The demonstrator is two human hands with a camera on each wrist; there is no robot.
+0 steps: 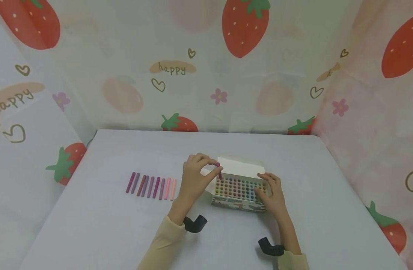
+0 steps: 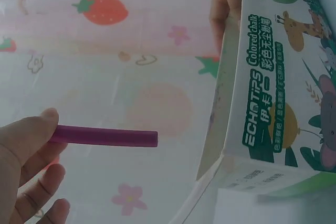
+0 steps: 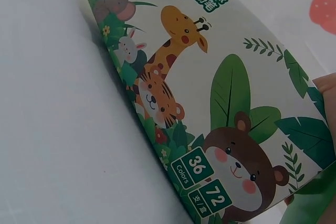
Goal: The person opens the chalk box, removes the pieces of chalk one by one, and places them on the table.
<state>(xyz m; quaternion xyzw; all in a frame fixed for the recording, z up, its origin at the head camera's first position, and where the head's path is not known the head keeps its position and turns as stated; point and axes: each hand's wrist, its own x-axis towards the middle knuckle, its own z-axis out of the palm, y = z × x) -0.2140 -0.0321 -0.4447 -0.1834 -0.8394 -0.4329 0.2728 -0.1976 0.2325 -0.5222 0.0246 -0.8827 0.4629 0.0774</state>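
Note:
My left hand (image 1: pixel 197 172) pinches a purple-magenta chalk stick (image 1: pixel 220 171) between thumb and fingertips, over the back left corner of an open chalk box (image 1: pixel 238 204). In the left wrist view the chalk (image 2: pixel 110 136) points toward the box (image 2: pixel 294 72), its far end apart from it. Many colored chalk ends show in rows inside the box. At the box's right end, my right hand (image 1: pixel 273 193) holds it, fingers at the back corner and thumb over the near part. The right wrist view shows the printed box front (image 3: pixel 241 98) with part of that hand at the frame's edge.
On the white table (image 1: pixel 91 221), left of the box, several chalk sticks (image 1: pixel 156 187) lie side by side, purple to brown to pink. The box's white lid (image 1: pixel 240 166) stands raised behind. A strawberry-print curtain (image 1: pixel 193 93) surrounds the table's back and sides.

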